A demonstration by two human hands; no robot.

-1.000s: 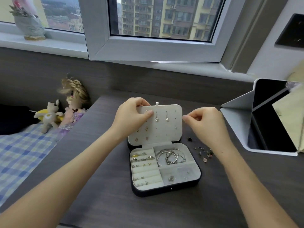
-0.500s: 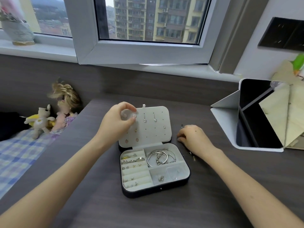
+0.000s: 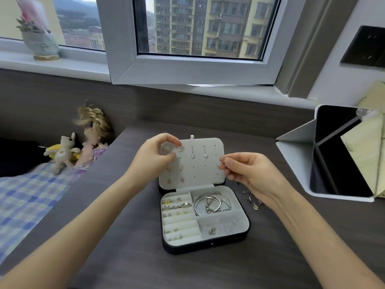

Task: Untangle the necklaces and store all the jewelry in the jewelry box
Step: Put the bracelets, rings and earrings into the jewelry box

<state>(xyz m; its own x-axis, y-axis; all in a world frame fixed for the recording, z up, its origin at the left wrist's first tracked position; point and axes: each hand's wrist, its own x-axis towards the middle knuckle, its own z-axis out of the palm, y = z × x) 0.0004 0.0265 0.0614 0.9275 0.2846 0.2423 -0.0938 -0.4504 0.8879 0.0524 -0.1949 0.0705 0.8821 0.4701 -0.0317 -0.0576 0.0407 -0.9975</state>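
Note:
A black jewelry box (image 3: 243, 233) with a white lining lies open on the dark desk. Its raised lid panel (image 3: 199, 175) carries several earrings. Rings fill the slots at the left, and silver bangles (image 3: 210, 202) lie in the upper right compartment. My left hand (image 3: 153, 159) holds the panel's upper left corner, thumb and fingers curled around it beside two square earrings. My right hand (image 3: 246, 171) pinches a small earring (image 3: 222, 162) at the panel's right edge. Several loose earrings (image 3: 253, 200) lie on the desk to the right of the box.
A white open-fronted organizer (image 3: 295, 151) stands at the right of the desk (image 3: 125, 257). A doll (image 3: 95, 130) and a plush toy (image 3: 62, 151) lie on the checked bedding at the left. The window sill runs behind, with a wrapped bouquet (image 3: 38, 40) on it.
My right hand has risen from the loose earrings on the desk to the panel's right edge with an earring pinched in it. My left hand has stayed on the panel's upper left corner.

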